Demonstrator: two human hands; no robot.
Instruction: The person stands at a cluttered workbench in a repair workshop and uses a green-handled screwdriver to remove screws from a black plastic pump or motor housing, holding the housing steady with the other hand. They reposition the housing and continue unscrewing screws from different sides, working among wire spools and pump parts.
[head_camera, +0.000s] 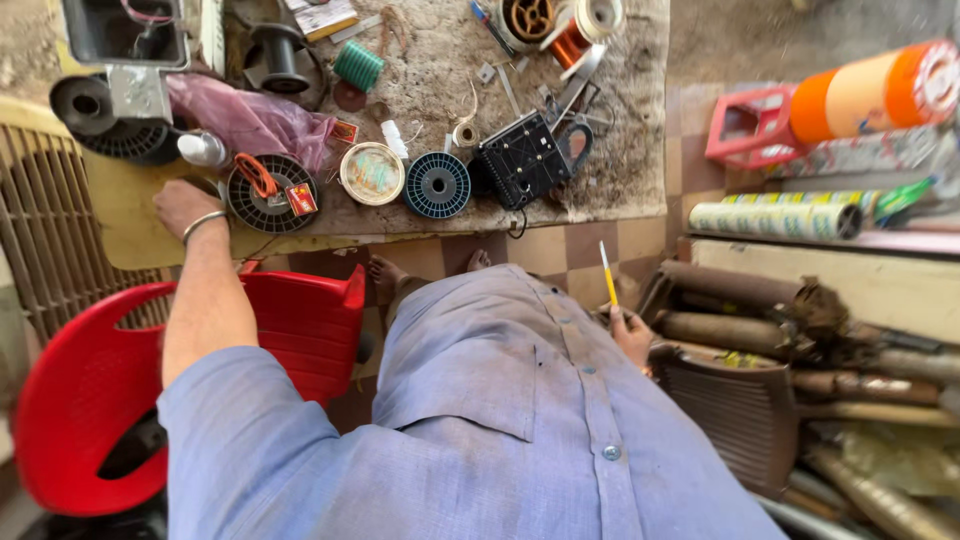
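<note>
The person's left hand (183, 205) is resting on the near edge of the worktop (130, 235), its grip loose and holding nothing, with one metal bangle (203, 224) sitting on the wrist. Just beside that hand, one black spool (266, 195) is lying flat with an orange wire loop and a small red box on top of it. The right hand (632, 335) is hanging low beside the blue shirt, its grip clamped on one thin yellow stick (607, 274) that is pointing up, well apart from the worktop. Along the same front row, one round tin lid (372, 173) and one blue spool (437, 185) are lying side by side, and one black box-shaped part (522, 158) is sitting just right of them. Further back, one green spool (357, 66), one reel of copper wire (570, 42) and one pink plastic bag (250, 118) are lying among small scraps. One red plastic chair (95, 390) is standing under the left arm. To the right, one orange and cream roll (870, 92) is lying near a red stool (750, 125), and several rusty tubes (735, 285) are piling up beside the right hand; their exact number is hard to tell.
</note>
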